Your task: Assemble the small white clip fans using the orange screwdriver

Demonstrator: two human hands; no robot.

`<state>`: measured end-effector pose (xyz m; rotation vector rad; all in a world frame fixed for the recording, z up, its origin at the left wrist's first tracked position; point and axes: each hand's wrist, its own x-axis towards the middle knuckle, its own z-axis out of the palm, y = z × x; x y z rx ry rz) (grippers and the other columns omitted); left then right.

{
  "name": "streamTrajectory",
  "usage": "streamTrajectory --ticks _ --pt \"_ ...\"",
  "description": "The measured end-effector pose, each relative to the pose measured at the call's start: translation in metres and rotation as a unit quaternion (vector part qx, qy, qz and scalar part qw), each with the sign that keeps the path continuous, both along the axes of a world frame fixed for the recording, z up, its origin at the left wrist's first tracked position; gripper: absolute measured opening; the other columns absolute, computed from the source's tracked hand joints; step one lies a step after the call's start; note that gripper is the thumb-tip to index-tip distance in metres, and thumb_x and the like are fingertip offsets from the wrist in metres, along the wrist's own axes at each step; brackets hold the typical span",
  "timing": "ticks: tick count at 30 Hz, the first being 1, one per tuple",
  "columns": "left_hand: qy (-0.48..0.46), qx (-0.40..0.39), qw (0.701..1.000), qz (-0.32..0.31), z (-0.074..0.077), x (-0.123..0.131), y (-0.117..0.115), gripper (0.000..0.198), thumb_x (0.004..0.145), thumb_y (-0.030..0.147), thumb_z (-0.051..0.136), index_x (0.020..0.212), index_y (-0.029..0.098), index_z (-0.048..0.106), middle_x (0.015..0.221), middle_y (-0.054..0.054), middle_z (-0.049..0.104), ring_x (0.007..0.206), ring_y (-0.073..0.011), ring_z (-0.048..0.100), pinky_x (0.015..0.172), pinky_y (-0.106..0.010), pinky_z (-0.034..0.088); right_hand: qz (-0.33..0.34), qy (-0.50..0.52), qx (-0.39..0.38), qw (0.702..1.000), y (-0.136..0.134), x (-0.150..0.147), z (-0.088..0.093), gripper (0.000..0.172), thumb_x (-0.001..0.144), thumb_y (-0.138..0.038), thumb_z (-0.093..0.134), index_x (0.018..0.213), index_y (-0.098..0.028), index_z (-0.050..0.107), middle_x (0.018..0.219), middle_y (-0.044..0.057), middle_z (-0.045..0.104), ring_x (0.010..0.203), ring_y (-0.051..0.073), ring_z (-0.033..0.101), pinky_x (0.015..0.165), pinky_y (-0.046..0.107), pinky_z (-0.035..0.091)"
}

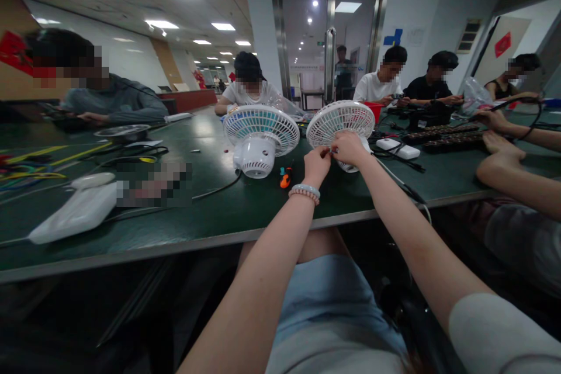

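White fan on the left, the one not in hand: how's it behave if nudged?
The left fan may rock or tip, since its wide grille overhangs a narrower housing. That housing looks smooth and glossy, so a grip could slip. The grille's thin ribs would probably flex if squeezed.

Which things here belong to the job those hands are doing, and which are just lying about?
Seemingly in use:
fan on the right, with the left hand and right hand close to it
perhaps something between them, too small to tell

Apparently just lying about:
fan on the left
orange item
white box
red container
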<state>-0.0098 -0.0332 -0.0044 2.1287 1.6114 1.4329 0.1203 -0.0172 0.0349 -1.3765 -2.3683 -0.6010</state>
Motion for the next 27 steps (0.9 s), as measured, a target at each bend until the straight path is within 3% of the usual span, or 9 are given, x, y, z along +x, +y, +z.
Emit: streamTrajectory --ticks 9,21,27 --pt "-0.009 -0.001 1.0 -0.012 0.0 0.0 0.001 0.021 0.075 0.016 0.054 0.092 0.016 0.066 0.093 -0.005 0.07 0.087 -0.0134 0.063 0.083 -0.022 0.047 -0.01 0.004 -0.007 1.0 -0.004 -0.002 0.0 0.026 0.073 -0.028 0.054 0.091 -0.021 0.07 0.1 0.011 0.058 0.1 0.026 0.046 0.082 0.036 0.033" --pt "0.0 -0.041 0.999 -0.008 0.003 0.001 -0.003 0.022 0.077 0.019 0.054 0.095 0.017 0.066 0.097 -0.004 0.069 0.091 -0.0137 0.063 0.085 -0.023 0.047 -0.028 -0.005 -0.024 0.999 -0.009 -0.005 0.003 0.024 0.074 -0.027 0.054 0.088 -0.02 0.071 0.105 0.013 0.057 0.104 0.028 0.045 0.085 0.037 0.033" --pt "-0.001 -0.025 0.999 -0.019 0.0 -0.001 0.0 0.022 0.076 0.019 0.054 0.094 0.016 0.067 0.094 -0.004 0.07 0.089 -0.0129 0.063 0.083 -0.022 0.047 -0.03 0.004 -0.014 0.999 -0.01 -0.005 0.003 0.023 0.073 -0.026 0.054 0.087 -0.019 0.071 0.106 0.012 0.057 0.103 0.027 0.045 0.085 0.037 0.034"
